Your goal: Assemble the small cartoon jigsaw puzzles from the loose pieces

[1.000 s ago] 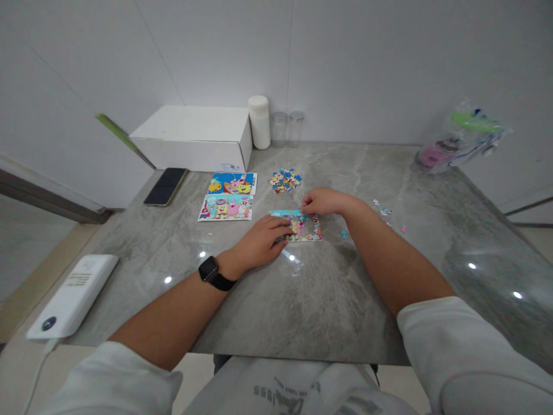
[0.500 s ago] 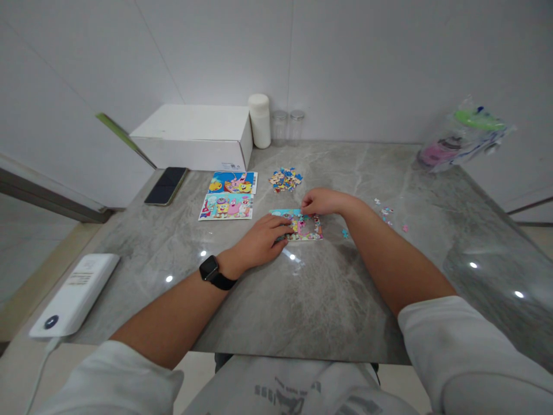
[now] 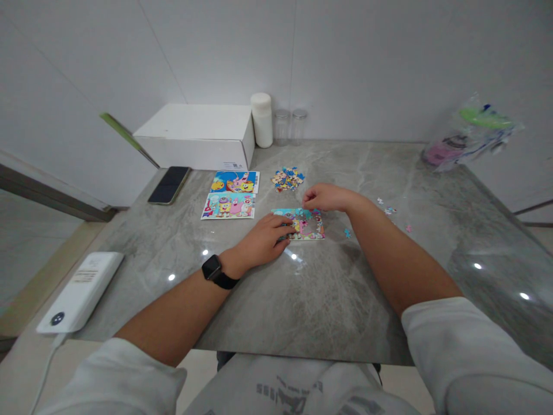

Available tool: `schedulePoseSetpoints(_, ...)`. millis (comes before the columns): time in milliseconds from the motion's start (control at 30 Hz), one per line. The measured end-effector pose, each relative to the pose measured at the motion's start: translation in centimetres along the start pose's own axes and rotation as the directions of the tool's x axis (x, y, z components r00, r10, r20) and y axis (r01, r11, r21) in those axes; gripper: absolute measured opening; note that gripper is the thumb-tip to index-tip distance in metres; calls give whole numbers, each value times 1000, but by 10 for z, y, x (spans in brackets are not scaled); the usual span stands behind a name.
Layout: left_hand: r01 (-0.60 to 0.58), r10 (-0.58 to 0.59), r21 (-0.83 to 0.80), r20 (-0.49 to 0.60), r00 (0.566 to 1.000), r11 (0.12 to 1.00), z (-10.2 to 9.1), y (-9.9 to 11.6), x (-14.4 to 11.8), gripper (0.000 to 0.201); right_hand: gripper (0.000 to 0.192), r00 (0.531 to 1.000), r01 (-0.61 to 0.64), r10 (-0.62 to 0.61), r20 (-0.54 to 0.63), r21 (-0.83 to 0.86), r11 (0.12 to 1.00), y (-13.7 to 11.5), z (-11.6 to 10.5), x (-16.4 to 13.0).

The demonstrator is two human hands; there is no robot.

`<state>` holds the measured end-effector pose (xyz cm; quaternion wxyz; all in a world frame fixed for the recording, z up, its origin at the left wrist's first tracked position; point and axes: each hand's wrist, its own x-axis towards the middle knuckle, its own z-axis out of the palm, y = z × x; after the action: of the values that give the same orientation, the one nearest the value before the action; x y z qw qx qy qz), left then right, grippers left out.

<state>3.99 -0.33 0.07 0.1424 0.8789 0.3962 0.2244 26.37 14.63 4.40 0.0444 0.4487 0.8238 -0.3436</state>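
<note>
I see my left hand (image 3: 264, 241) lying flat on the grey marbled tabletop (image 3: 328, 288), its loosely spread fingers (image 3: 283, 225) resting on the near left edge of the small, colourful, partly assembled cartoon jigsaw puzzle (image 3: 307, 225), gripping nothing. My right hand (image 3: 324, 197) sits at the puzzle's far edge with its fingers curled in close together over the top border; whether they pinch a piece I cannot tell. Just beyond the puzzle lies a small heap of loose colourful puzzle pieces (image 3: 286, 178), and to the puzzle's left are two bright cartoon picture cards (image 3: 231, 195), one behind the other. A single blue piece (image 3: 347, 233) lies just right of the puzzle. Further left of the puzzle, past the cards, rests a black smartphone (image 3: 169, 184), with a white cardboard box (image 3: 199, 136) behind it.
</note>
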Motion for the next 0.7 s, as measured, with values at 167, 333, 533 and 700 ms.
schedulePoseSetpoints(167,5,-5,-3,-11,1000,1000,1,-1,0,33,19,1000,2,-2,-5,21,1000,-5,6,1)
schedulePoseSetpoints(333,4,-4,-9,-5,1000,1000,2,-1,0,32,19,1000,-8,8,-6,26,1000,-5,9,4)
schedulePoseSetpoints(533,99,-123,-146,-169,978,984,-3,-8,1,39,17,997,11,-8,-75,39,999,1,7,7)
schedulePoseSetpoints(700,311,-409,-305,-347,844,900,-9,-21,3,24,17,997,-4,9,-83,62,998,-1,5,6)
